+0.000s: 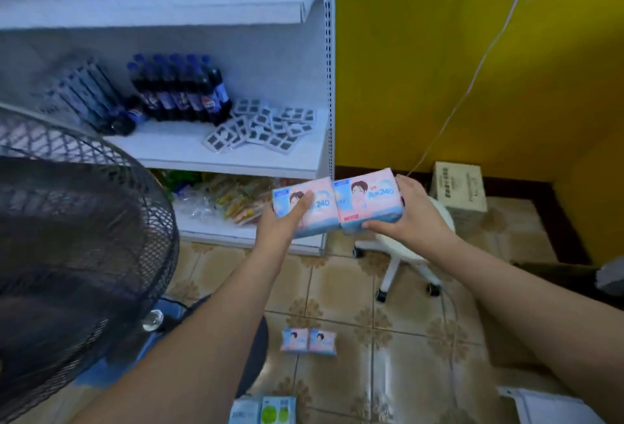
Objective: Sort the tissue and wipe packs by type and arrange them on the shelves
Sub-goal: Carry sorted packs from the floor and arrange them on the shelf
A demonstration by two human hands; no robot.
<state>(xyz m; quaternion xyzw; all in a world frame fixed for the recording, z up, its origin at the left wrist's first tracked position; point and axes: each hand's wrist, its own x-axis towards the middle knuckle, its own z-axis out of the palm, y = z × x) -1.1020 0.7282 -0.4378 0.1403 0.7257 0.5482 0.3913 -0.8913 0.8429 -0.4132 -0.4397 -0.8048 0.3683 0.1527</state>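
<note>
I hold two pink-and-blue tissue packs side by side in front of the white shelf unit (256, 162). My left hand (287, 221) grips the left pack (320, 209), its thumb lying across the front. My right hand (410, 209) grips the right pack (366, 199) round its right end. Both packs hover beside the lower right corner of the shelves. Two more pink packs (309, 341) lie on the tiled floor below. At the bottom edge sit a green-and-white pack (278, 410) and a blue-white pack (243, 412), partly cut off.
The middle shelf carries dark cola bottles (184, 92) and scattered flat white packets (266, 126). Snack bags (233, 199) fill the bottom shelf. A black fan (74, 238) blocks the left side. A white rolling stool (408, 255) and a cardboard box (461, 190) stand to the right.
</note>
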